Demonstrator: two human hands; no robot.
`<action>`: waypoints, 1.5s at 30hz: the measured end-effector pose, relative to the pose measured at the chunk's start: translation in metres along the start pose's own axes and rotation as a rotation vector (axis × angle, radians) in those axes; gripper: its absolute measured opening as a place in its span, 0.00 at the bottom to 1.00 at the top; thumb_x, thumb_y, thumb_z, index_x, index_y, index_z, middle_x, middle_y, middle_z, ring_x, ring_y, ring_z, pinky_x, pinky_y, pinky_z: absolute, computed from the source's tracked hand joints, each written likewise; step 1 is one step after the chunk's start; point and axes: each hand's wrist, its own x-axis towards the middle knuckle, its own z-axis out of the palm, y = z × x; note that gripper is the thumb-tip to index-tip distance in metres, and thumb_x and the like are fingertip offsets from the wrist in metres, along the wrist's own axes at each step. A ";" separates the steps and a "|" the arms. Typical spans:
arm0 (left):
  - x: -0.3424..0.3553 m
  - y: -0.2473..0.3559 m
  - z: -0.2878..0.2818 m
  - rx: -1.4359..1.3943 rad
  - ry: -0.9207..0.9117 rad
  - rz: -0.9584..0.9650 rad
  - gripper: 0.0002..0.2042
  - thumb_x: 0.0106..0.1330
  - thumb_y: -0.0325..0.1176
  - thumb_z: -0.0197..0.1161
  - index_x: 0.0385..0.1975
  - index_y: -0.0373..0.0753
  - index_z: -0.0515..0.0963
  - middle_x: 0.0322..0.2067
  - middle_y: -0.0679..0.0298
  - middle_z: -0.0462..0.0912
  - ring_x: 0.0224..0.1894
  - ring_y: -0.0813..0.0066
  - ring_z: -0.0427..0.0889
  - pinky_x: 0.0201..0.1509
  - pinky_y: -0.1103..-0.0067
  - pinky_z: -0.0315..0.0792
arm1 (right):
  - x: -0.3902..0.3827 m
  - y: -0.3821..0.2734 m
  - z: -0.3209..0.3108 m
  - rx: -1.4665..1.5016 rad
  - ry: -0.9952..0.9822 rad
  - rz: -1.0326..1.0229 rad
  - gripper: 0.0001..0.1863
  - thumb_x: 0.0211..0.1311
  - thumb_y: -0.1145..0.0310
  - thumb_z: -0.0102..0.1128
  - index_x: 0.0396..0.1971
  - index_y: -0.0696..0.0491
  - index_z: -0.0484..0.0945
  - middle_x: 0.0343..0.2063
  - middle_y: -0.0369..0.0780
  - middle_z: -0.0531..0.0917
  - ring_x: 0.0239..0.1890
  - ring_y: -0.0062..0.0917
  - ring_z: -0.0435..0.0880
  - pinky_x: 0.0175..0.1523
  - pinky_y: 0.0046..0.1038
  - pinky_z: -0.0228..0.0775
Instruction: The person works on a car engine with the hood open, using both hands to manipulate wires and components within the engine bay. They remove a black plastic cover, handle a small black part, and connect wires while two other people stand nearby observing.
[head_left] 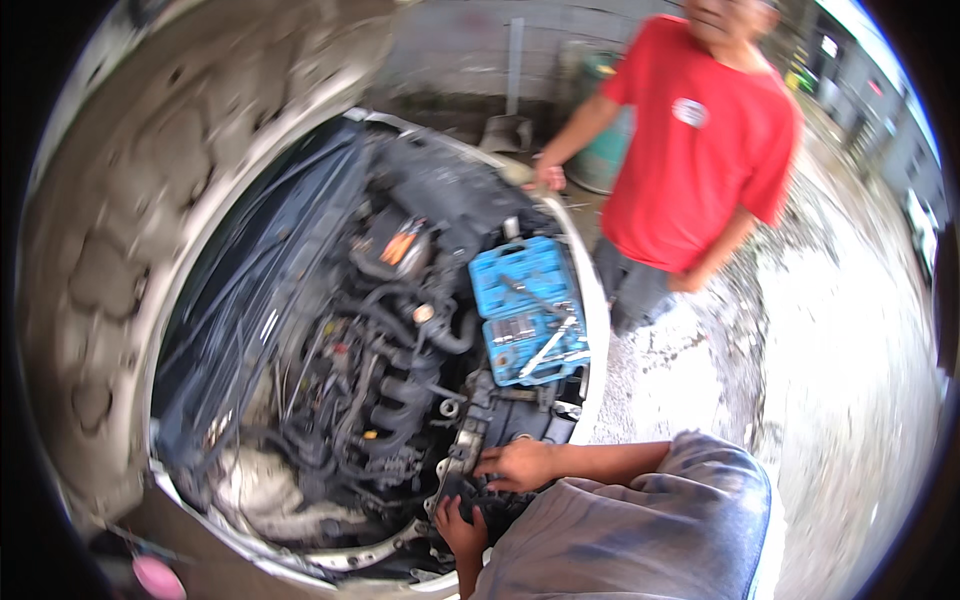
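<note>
At the front edge of an open engine bay (pixel 400 400), both my hands are on a dark part (pixel 475 492) whose kind I cannot make out. My right hand (pixel 518 466) reaches in from the right, its bent fingers gripping the part from above. Lower down, my left hand (pixel 462 530) has thumb and fingers closed round the same part's near end. A metal crossmember (pixel 462 450) runs beside it. Farther along the bay's front lies an open blue tool case (pixel 520 268) with sockets; a bright wrench (pixel 548 347) and a dark ratchet-like tool rest across it.
The raised hood (pixel 150 200) fills the left. Beyond the front fender, a person in a red shirt (pixel 690 140) stands with one hand near the car's rim. A shovel (pixel 508 120) leans on the wall near a green drum (pixel 605 140). A pink object (pixel 157 577) sits lower left.
</note>
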 end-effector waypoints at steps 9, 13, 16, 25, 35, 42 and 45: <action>-0.032 0.008 -0.016 0.154 -0.185 0.008 0.28 0.62 0.49 0.65 0.54 0.31 0.76 0.56 0.44 0.75 0.59 0.40 0.72 0.64 0.53 0.65 | -0.095 -0.019 0.020 0.008 0.293 0.004 0.22 0.61 0.59 0.63 0.54 0.51 0.77 0.46 0.47 0.80 0.44 0.47 0.84 0.46 0.47 0.77; -0.037 0.003 -0.024 0.255 -0.166 -0.082 0.26 0.66 0.48 0.62 0.54 0.31 0.75 0.54 0.42 0.76 0.58 0.39 0.72 0.62 0.53 0.66 | -0.129 -0.035 0.021 0.003 0.385 -0.019 0.22 0.61 0.60 0.63 0.54 0.51 0.76 0.45 0.46 0.79 0.42 0.47 0.83 0.45 0.48 0.76; -0.045 0.003 -0.025 0.293 -0.157 -0.121 0.19 0.66 0.43 0.62 0.46 0.32 0.79 0.48 0.45 0.79 0.54 0.43 0.75 0.59 0.53 0.68 | -0.150 -0.040 0.026 0.003 0.451 -0.043 0.22 0.63 0.60 0.62 0.56 0.50 0.75 0.45 0.46 0.78 0.41 0.48 0.83 0.45 0.48 0.76; -0.074 -0.043 -0.002 0.379 -0.037 -0.038 0.08 0.54 0.33 0.68 0.30 0.35 0.83 0.41 0.51 0.82 0.48 0.48 0.78 0.55 0.56 0.69 | -0.184 -0.047 0.049 0.053 0.381 0.015 0.21 0.64 0.59 0.62 0.55 0.50 0.75 0.46 0.46 0.78 0.43 0.48 0.82 0.46 0.47 0.76; -0.075 -0.002 -0.015 0.114 0.151 -0.004 0.06 0.56 0.27 0.67 0.30 0.32 0.81 0.41 0.51 0.80 0.49 0.48 0.78 0.59 0.58 0.69 | -0.180 -0.014 0.076 0.137 0.415 -0.038 0.12 0.64 0.60 0.59 0.28 0.54 0.79 0.38 0.45 0.79 0.38 0.46 0.82 0.44 0.47 0.76; -0.049 0.047 -0.041 -0.349 -0.021 -0.227 0.12 0.68 0.31 0.66 0.47 0.31 0.80 0.44 0.55 0.83 0.45 0.65 0.82 0.51 0.74 0.77 | -0.165 -0.002 0.050 0.003 0.254 0.113 0.23 0.61 0.57 0.64 0.54 0.51 0.77 0.47 0.49 0.80 0.44 0.49 0.84 0.47 0.47 0.77; -0.037 0.093 -0.061 -0.974 -0.129 -0.458 0.22 0.78 0.44 0.53 0.61 0.33 0.72 0.56 0.53 0.80 0.53 0.64 0.83 0.56 0.69 0.75 | -0.164 0.019 0.041 0.099 0.301 0.277 0.23 0.61 0.58 0.65 0.55 0.51 0.79 0.49 0.49 0.81 0.42 0.47 0.85 0.49 0.43 0.77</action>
